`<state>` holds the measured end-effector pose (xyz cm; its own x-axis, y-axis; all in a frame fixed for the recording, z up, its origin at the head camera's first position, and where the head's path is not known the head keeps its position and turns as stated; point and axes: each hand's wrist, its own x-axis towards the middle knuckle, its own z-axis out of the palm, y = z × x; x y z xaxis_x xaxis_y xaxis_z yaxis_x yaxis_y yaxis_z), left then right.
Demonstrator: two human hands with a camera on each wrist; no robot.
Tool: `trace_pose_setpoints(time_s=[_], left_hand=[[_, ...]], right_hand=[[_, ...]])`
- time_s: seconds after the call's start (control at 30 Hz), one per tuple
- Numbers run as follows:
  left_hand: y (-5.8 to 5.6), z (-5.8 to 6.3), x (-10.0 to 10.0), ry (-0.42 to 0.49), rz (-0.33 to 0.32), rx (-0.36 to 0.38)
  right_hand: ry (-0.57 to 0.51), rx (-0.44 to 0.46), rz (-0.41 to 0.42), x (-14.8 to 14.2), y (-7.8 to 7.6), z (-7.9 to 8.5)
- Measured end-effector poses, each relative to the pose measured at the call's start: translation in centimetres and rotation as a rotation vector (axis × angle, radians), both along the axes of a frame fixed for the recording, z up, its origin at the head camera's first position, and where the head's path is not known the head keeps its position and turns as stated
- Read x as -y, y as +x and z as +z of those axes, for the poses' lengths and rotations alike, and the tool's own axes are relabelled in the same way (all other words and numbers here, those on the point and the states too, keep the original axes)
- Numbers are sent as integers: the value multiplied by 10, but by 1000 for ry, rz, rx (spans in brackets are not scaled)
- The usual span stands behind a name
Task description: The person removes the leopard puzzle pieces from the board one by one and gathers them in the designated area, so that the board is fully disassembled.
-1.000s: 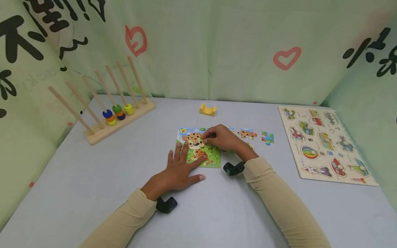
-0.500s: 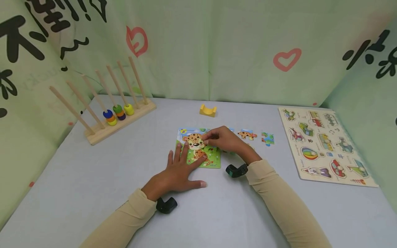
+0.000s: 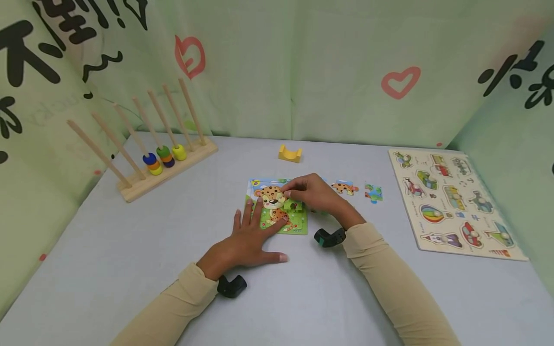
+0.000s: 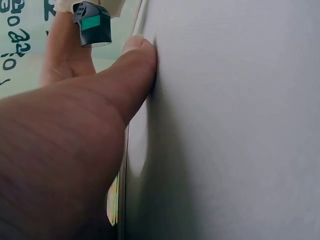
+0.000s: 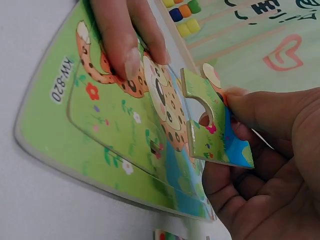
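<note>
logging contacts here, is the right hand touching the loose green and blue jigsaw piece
Touching. The right wrist view shows it plainly: the right hand pinches the jigsaw piece, its thumb set against the edge.

The jigsaw piece (image 5: 220, 138) I pinch has a smooth printed face and a raw, pale edge. The leopard puzzle board (image 5: 47, 125) looks equally smooth; left of it, the peg rack (image 3: 186, 162) is matt bare wood; beneath it, the tablecloth (image 3: 303, 298) looks matt, finely woven.
</note>
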<state>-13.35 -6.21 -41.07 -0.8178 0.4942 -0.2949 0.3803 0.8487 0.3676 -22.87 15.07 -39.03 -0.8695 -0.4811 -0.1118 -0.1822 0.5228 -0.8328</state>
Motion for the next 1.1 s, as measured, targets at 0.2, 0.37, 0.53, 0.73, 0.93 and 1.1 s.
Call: trace_pose_setpoints(time_s=[0.2,0.37,0.53,0.73,0.93,1.1], left_hand=[[0,1,0,-1,3,3],[-1,0,-1,-12,10,-1],[-1,-1,0,2,6,-10],[1,-1,2,34,15,6],[1,-1,2,51,13,0],[1,-1,1,56,18,-2]], right_hand=[[-25,-1,-14,-4,-1,1],[-18,-10,-12,-10,0,2],[10,-11,-18,-19,2,5],[25,0,-49,-35,5,6],[82,-5,-89,-55,9,9],[125,3,-129,-75,14,11]])
